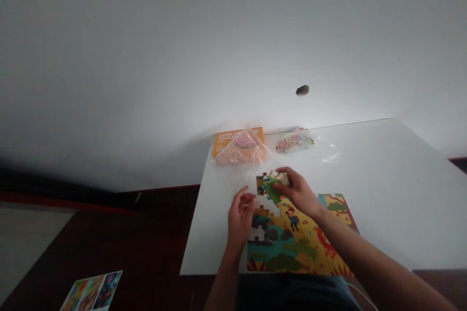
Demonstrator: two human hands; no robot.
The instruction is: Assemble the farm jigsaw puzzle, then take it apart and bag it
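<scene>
A colourful jigsaw puzzle [299,248] lies on the white table near its front edge, with gaps along its upper left part. My right hand [297,192] is closed on a green puzzle piece [273,189] above the puzzle's upper left corner. Other pieces lie right around that piece, and the hand hides part of them. My left hand [242,211] rests beside the puzzle's left edge. Its fingers are bent and apart, and I see nothing in them.
An orange puzzle box [223,138] stands at the back of the table [394,204], partly covered by a clear plastic bag [241,153]. Right of it lies another plastic bag [295,141] with colourful contents. A printed sheet [91,291] is at lower left. The wall has a hole [302,90].
</scene>
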